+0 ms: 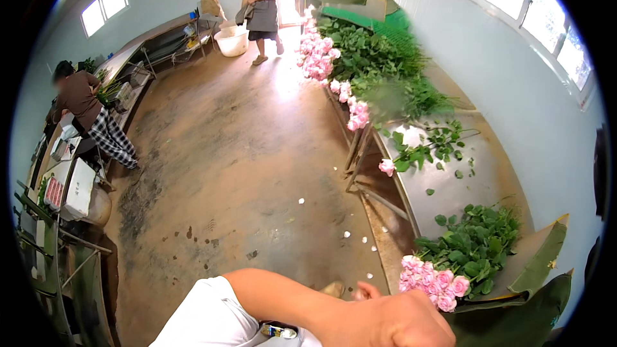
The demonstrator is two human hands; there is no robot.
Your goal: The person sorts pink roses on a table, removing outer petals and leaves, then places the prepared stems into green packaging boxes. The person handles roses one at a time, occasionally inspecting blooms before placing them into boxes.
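My left arm reaches across from the lower left, and my left hand (411,322) is curled closed at the bottom right. Whatever its fingers hold, if anything, is hidden. Beyond my left wrist a few fingertips (366,291) show; they seem to belong to my right hand, the rest of which is covered. Close to my left hand lies a bunch of pink roses (432,281) with leafy green stems (475,241), its blooms pointing toward the table's left edge. Further up the metal table (463,183), a few loose rose stems (427,144) lie with scattered leaves.
A large heap of pink roses (318,58) with foliage covers the table's far end. Green wrapping sheets (540,270) lie at the near right. Petals dot the floor (257,154). One person (262,9) stands by a white tub (231,40); another person (87,106) bends over the left bench.
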